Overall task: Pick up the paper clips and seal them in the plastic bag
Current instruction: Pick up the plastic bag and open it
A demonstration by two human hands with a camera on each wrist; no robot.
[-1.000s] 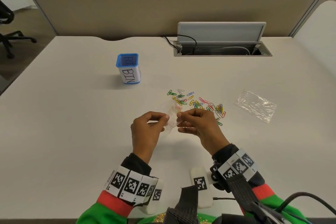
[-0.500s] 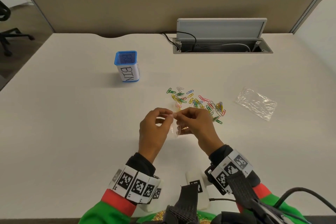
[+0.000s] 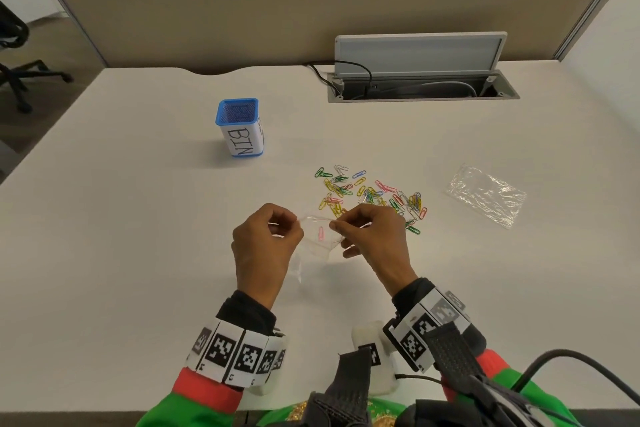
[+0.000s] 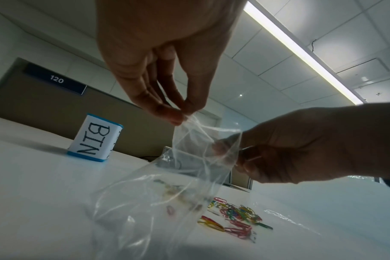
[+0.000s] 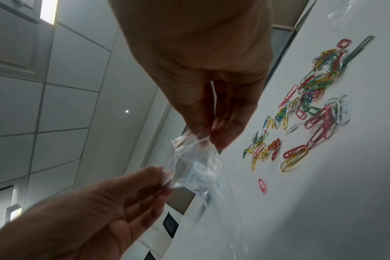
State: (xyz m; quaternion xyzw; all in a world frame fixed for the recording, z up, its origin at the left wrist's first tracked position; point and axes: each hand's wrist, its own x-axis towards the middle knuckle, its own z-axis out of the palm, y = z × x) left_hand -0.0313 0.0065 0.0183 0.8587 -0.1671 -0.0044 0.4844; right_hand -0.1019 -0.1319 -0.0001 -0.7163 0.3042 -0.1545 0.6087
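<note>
A small clear plastic bag [image 3: 317, 239] hangs over the white desk between both hands, its mouth pulled apart. My left hand [image 3: 268, 239] pinches one lip of the mouth [image 4: 185, 117] with thumb and fingertips. My right hand [image 3: 370, 232] pinches the opposite lip [image 5: 200, 135]. A lone pink paper clip [image 3: 321, 233] shows through the bag; I cannot tell whether it lies inside the bag or on the desk beneath. A loose heap of coloured paper clips [image 3: 374, 194] lies on the desk just beyond my right hand, also in the wrist views [image 4: 236, 216] [image 5: 309, 98].
A second clear plastic bag [image 3: 486, 194] lies flat at the right. A blue mesh cup labelled BIN [image 3: 240, 126] stands at the back left. An open cable hatch [image 3: 420, 80] with cords sits by the beige partition [image 3: 311, 3].
The hands have drawn apart, spreading the bag's mouth wider. A pink clip now shows through the bag. The head view has shifted slightly.
</note>
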